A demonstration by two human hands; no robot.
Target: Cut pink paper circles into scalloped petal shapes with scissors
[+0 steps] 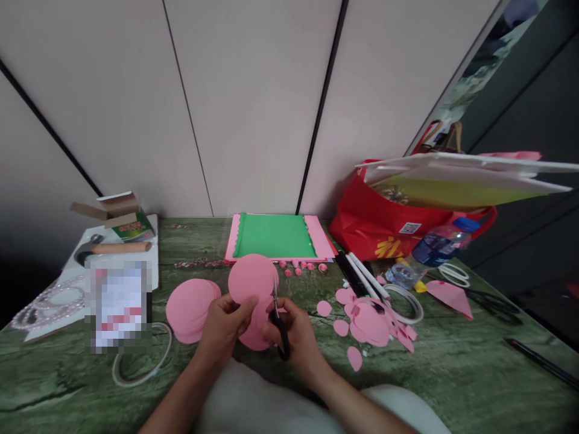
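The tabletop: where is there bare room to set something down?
Front right, between the pink scraps and the dark stick; also front left, outside the left tape roll. It is crowded around the bottle and white markers.

Illumination: dim, diffuse. Darkest zones: far left and right of red shopping bag (362, 224). Pixelated patch (120, 310): left of bag.

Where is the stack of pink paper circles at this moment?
In the head view, the stack of pink paper circles lies on the green table, left of centre, just left of the left hand and above-right of a tape roll.
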